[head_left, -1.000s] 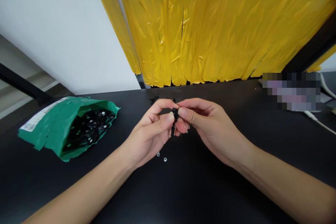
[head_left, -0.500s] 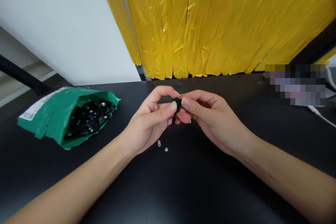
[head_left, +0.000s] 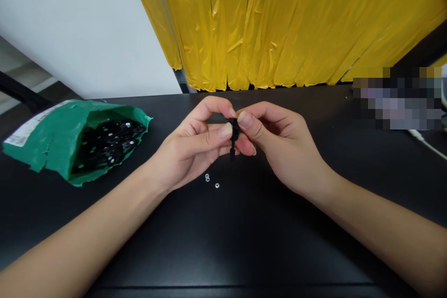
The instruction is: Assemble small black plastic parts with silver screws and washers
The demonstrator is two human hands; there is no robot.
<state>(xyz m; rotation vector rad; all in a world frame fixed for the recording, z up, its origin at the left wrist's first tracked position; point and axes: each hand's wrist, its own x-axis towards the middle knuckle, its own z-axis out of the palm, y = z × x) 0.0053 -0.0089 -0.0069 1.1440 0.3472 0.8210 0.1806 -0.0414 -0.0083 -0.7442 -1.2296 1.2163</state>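
Between both sets of fingertips is a small black plastic part point(head_left: 233, 139), held over the table with a thin end pointing down. My left hand point(head_left: 195, 142) pinches it from the left with thumb and index finger. From the right, my right hand point(head_left: 275, 137) grips the same part, its thumb pressed near the top. Fingers cover much of the part, so its exact kind does not show. Below the hands lie several small metal nuts point(head_left: 217, 185) on the black table point(head_left: 223, 242).
On the left, an open green bag point(head_left: 56, 125) lies on its side, filled with black parts point(head_left: 108, 144) bearing small shiny metal pieces. Yellow plastic sheeting point(head_left: 279, 23) hangs behind the table beside a white panel point(head_left: 87, 28). A white cable point(head_left: 424, 142) lies at right near a blurred-out patch.
The whole view has shifted, so table, bag and nuts appear slightly higher and further left. Both hands keep their grip on the black part, its lower end now showing more plainly.
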